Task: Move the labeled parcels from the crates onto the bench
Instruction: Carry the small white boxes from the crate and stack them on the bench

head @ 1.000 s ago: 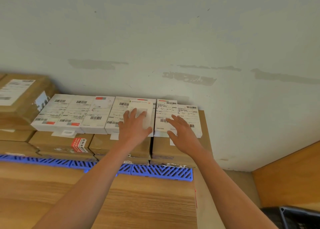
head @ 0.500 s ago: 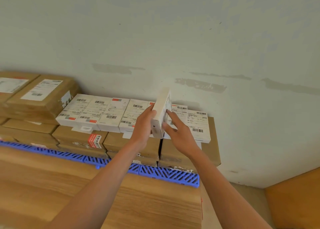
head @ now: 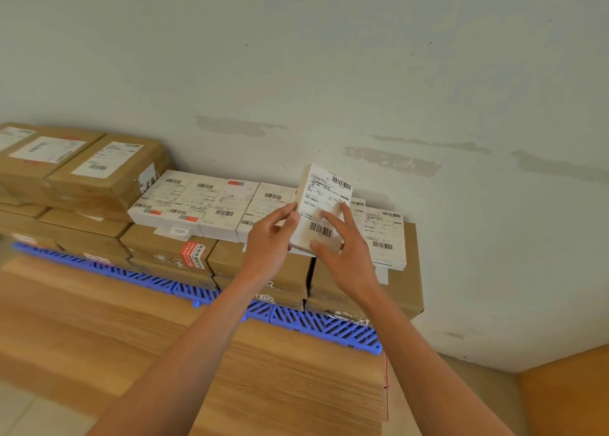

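A small white labeled parcel [head: 321, 205] is held tilted, its barcode label facing me, above the row of white parcels [head: 197, 201]. My left hand [head: 270, 241] pinches its left edge with thumb and fingers. My right hand [head: 346, 247] holds its right side, fingers spread over the label and thumb at the lower corner. More white labeled parcels [head: 384, 234] lie flat to the right, on brown cardboard boxes [head: 171, 254].
Taller brown boxes with labels [head: 99, 168] are stacked at the far left against the wall. A blue plastic grid [head: 316, 327] runs under the boxes. A wooden bench top [head: 131, 353] lies in front, and another wooden surface [head: 566, 396] at the lower right.
The white parcel lay flat under both hands a second ago. Both hands lifted it, stood it on edge, then turned it so its label faces me.
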Available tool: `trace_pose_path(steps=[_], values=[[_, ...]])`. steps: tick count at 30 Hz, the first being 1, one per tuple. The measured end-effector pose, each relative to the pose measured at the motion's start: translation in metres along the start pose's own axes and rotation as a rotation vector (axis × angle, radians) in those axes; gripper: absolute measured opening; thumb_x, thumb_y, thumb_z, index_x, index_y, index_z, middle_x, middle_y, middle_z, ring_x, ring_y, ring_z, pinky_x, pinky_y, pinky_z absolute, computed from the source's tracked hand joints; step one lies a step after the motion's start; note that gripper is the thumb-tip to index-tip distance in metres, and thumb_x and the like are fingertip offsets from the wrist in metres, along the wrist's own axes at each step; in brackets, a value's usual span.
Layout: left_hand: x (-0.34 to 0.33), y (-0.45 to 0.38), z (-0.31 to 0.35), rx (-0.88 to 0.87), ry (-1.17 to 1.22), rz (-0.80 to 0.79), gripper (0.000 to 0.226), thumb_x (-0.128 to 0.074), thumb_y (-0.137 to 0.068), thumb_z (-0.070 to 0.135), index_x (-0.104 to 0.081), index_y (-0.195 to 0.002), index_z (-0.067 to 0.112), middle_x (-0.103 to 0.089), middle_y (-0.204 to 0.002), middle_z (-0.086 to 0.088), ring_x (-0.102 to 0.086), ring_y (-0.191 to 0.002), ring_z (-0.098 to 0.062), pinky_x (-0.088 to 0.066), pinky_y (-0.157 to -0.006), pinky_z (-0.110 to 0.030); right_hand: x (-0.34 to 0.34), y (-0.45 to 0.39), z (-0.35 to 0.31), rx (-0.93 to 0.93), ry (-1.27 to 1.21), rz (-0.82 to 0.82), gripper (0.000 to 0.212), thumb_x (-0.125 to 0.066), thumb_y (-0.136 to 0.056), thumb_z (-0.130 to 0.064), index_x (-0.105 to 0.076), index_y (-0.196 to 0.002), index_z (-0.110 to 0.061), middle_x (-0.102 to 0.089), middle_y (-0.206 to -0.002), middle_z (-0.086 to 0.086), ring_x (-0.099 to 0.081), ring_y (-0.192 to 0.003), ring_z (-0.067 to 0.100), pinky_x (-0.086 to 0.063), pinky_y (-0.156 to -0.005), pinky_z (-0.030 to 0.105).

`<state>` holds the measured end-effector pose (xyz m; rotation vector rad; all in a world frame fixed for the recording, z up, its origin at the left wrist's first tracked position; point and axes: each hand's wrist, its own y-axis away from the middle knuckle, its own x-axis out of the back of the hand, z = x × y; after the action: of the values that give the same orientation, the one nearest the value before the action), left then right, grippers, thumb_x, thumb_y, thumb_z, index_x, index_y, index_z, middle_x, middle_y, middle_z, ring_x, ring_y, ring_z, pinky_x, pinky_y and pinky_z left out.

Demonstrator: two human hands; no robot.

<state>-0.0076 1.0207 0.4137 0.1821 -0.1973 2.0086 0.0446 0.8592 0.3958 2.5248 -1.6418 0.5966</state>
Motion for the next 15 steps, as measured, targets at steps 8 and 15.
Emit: trace_pose_path(steps=[8,15], values=[[0.034,0.022,-0.021,0.069,-0.121,0.103,0.048,-0.066,-0.099,0.024,-0.054,-0.141,0.045,-0.068,-0.12,0.019,-0.069,-0.088,-0.007,-0.058,-0.073,-0.026,-0.032,0.008,0.011,0.165,0.235,-0.137,0.071,-0.079,-0.086,-0.02,-0.046,-0.146,-0.04,-0.002,-0.167,-0.021,-0.023,-0.151,0.015,-0.045,-0.11,0.045],[0.097,0.038,-0.039,0.052,-0.059,0.207,0.042,-0.065,-0.099,0.016,-0.059,-0.138,0.031,-0.066,-0.12,0.019,-0.069,-0.095,-0.006,-0.062,-0.08,-0.041,-0.093,0.007,-0.007,0.237,0.279,-0.189,0.067,-0.077,-0.088,-0.02,-0.049,-0.147,-0.033,-0.013,-0.167,-0.014,-0.018,-0.15,0.011,-0.031,-0.118,0.035]])
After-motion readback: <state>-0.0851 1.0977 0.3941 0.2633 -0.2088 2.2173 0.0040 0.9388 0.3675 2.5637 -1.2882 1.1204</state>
